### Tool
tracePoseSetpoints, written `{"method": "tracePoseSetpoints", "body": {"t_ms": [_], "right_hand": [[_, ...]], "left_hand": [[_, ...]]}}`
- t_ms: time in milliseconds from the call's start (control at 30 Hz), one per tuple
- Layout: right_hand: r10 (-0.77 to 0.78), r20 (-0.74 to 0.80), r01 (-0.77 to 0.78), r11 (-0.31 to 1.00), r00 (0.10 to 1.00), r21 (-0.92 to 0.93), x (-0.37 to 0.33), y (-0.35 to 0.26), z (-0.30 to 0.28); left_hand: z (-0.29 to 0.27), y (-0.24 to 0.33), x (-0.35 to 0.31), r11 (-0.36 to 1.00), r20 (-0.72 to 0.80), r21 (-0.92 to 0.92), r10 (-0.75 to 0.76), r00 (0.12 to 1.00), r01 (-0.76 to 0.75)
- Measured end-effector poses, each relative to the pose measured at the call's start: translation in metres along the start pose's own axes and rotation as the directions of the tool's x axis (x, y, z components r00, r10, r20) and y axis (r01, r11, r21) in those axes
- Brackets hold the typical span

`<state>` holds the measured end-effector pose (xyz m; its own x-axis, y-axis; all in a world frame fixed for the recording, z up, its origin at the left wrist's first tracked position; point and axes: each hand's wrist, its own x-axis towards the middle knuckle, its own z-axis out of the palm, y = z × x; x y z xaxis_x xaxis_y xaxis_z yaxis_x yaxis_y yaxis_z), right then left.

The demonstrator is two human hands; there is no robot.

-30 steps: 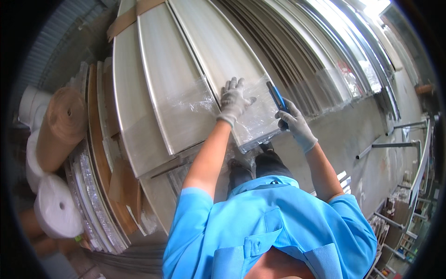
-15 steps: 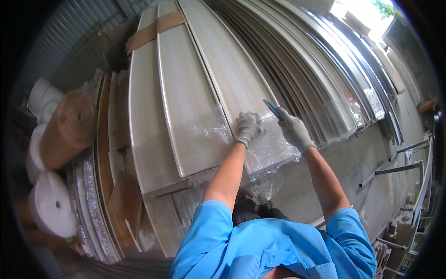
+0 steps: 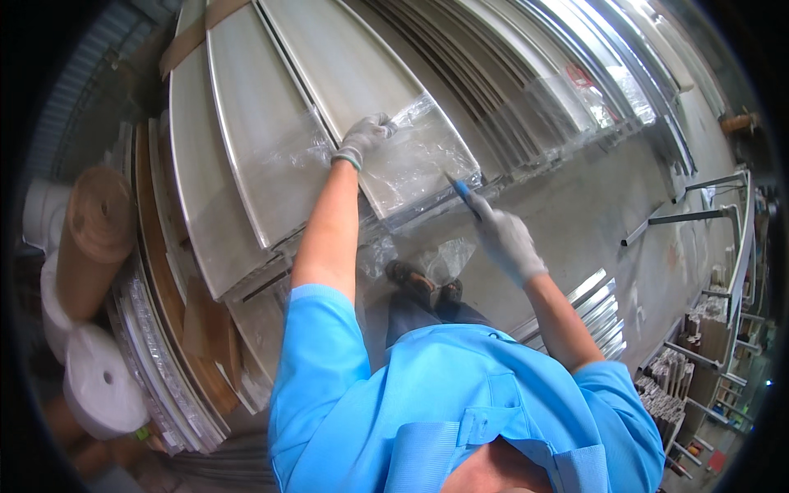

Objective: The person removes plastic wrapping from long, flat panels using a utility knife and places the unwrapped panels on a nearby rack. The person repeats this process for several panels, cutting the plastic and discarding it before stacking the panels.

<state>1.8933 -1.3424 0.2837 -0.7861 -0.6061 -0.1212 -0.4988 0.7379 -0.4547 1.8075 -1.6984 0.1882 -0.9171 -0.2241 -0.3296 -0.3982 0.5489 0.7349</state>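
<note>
On your left, a fat brown roll that looks like paper [image 3: 92,255] leans with its round end up. A big white roll of soft-looking stuff [image 3: 92,394] sits just below it, with a small dark hole in its middle. Another white roll [image 3: 43,212] peeks out behind the brown one. Next to the rolls, a long, thin brown board [image 3: 170,304] stands on its edge, beside a bundle of pale strips in shiny clear plastic [image 3: 150,353]. Under you is a smooth grey floor [image 3: 592,214]. Some shiny silver metal strips [image 3: 604,316] lie on it, to your right. Farther right, you have a grey metal pipe rack [image 3: 745,246] with a dark grey bar [image 3: 686,218] poking out.
</note>
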Motion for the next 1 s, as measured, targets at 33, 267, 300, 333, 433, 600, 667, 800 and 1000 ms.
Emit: {"method": "tracePoseSetpoints", "body": {"t_ms": [33, 267, 300, 333, 433, 600, 667, 800, 1000], "right_hand": [[0.017, 0.119, -0.013, 0.999, 0.993, -0.035, -0.023, 0.011, -0.004], [0.089, 0.078, -0.117, 0.845, 0.993, 0.522, -0.108, 0.039, -0.009], [0.215, 0.216, -0.305, 0.691, 0.952, 0.655, -0.107, 0.04, -0.013], [0.175, 0.158, -0.235, 0.67, 0.972, 0.704, -0.102, 0.039, -0.017], [0.075, 0.014, -0.067, 0.762, 0.997, 0.644, -0.09, 0.037, -0.028], [0.075, 0.017, -0.073, 0.865, 0.997, 0.496, -0.085, 0.023, -0.027], [0.064, -0.055, -0.043, 0.945, 0.996, 0.325, -0.073, 0.014, -0.018], [-0.096, -0.309, 0.139, 0.983, 0.946, 0.123, -0.016, 0.006, 0.006], [0.134, 0.155, -0.11, 0.982, 0.979, -0.156, -0.089, 0.022, 0.015]], "left_hand": [[-0.002, 0.004, -0.001, 1.0, -0.013, 0.026, -0.016, 1.0, 0.016], [0.031, 0.029, -0.075, 0.918, 0.165, 0.397, -0.047, 0.985, -0.022], [0.035, 0.026, -0.093, 0.945, 0.102, 0.328, -0.035, 0.994, -0.001], [0.038, 0.024, -0.109, 0.967, 0.009, 0.256, 0.009, 1.0, -0.011], [0.047, 0.026, -0.141, 0.953, -0.107, 0.302, 0.051, 0.993, -0.017], [0.059, 0.048, -0.16, 0.775, -0.104, 0.632, 0.122, 0.987, -0.029], [0.062, 0.057, -0.16, 0.781, -0.119, 0.62, 0.187, 0.975, -0.074], [0.053, 0.067, -0.149, 0.828, 0.17, 0.503, 0.184, 0.968, -0.246], [0.002, 0.031, -0.197, 0.884, 0.45, 0.203, 0.297, 0.842, -0.42]]}}
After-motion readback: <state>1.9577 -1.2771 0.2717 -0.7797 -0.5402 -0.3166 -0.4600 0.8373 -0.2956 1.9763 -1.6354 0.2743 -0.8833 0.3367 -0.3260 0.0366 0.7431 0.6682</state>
